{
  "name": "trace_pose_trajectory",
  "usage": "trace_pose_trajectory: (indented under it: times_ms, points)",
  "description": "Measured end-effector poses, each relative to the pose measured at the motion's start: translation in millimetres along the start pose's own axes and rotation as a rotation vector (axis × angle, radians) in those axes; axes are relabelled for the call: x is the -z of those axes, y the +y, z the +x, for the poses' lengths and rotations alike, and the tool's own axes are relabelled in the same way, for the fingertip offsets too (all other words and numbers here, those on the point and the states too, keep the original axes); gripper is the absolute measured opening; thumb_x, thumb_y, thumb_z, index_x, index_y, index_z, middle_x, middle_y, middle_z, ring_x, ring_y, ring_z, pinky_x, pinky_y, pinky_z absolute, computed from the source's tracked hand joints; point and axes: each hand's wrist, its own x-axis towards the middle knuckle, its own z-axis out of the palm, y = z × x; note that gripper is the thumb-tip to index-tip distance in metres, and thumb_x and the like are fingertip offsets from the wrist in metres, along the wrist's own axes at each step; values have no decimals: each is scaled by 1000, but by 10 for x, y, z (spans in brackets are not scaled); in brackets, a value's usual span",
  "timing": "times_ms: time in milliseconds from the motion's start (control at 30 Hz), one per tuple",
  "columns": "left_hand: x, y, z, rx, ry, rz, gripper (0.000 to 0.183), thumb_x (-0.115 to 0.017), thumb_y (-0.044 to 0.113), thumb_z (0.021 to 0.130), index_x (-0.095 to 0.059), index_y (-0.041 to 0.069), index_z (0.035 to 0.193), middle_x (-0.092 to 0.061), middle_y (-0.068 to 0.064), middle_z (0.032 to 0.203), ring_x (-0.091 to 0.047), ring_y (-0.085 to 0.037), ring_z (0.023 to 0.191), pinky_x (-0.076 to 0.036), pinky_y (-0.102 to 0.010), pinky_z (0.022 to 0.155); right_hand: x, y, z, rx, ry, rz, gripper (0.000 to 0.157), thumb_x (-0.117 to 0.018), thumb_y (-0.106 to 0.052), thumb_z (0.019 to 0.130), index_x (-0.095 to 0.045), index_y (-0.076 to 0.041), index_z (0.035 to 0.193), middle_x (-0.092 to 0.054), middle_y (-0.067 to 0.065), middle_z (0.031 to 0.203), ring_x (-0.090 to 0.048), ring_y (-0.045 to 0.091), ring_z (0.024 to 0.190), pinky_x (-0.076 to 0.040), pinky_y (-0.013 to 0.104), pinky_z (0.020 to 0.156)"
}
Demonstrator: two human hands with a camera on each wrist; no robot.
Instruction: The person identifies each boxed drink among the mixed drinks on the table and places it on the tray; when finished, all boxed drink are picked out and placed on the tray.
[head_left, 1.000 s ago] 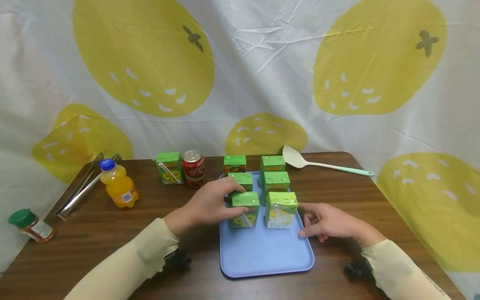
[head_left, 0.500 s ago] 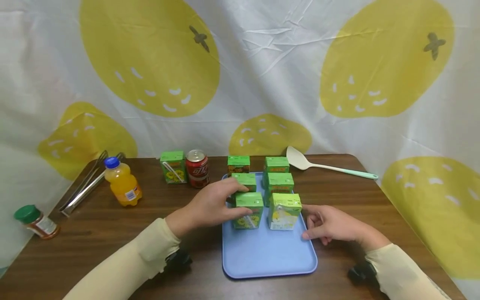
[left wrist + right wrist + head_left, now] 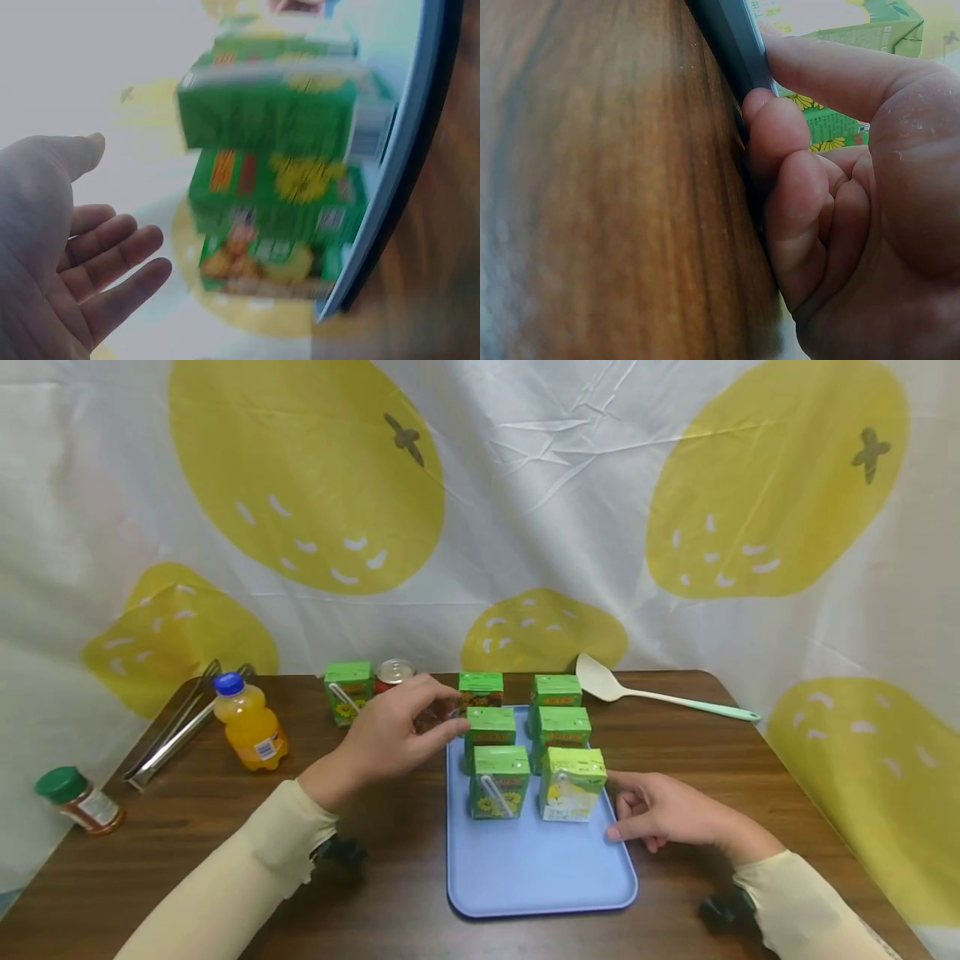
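A blue tray [image 3: 542,872] carries green drink cartons in two rows, front to back. At the front stand a green carton with a straw [image 3: 500,783] and a paler yellow-green carton [image 3: 572,785]. My left hand [image 3: 390,735] is in the air left of the rows, in front of a red can, holding nothing; its fingers are apart and relaxed in the left wrist view, beside the blurred cartons [image 3: 270,112]. My right hand [image 3: 667,814] grips the tray's right rim, thumb on top and curled fingers at the underside, as the right wrist view shows.
Another green carton [image 3: 347,677] and the red can [image 3: 394,672] stand at the back left. Further left are an orange juice bottle [image 3: 251,727], metal tongs [image 3: 176,731] and a green-capped spice jar [image 3: 81,802]. A white spatula [image 3: 600,681] lies at the back right.
My left hand has let go of the front left carton and moved up and left from it. The right hand keeps its hold on the tray rim. The view has shifted slightly.
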Motion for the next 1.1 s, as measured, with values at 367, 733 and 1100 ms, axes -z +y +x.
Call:
trace_pose_trajectory:
  times_ms: [367, 733, 1100]
  points:
    - [428, -486, -72, 178, 102, 195, 43, -84, 27, 102, -71, 2, 135, -72, -16, 134, -71, -34, 112, -62, -53, 86, 5, 36, 14, -24, -1, -16, 96, -90, -27, 96, -36, 11, 165, -67, 7, 80, -61, 18, 54, -50, 29, 50]
    - [680, -757, -150, 529, -114, 174, 82, -80, 42, 105, -44, -2, 164, -41, -26, 170, -41, -47, 156, -37, -67, 124, -2, 42, 26, -21, 1, -11, 96, -90, -26, 96, -36, 11, 165, -67, 7, 79, -61, 18, 54, -51, 29, 49]
    - [681, -959, -228, 586, -248, 198, 83, -87, 30, 99, -45, -10, 159, -49, -33, 157, -54, -48, 135, -49, -66, 111, -5, 13, 21, -30, -1, -3, 97, -90, -26, 96, -34, 13, 165, -67, 7, 80, -61, 18, 54, -50, 29, 50]
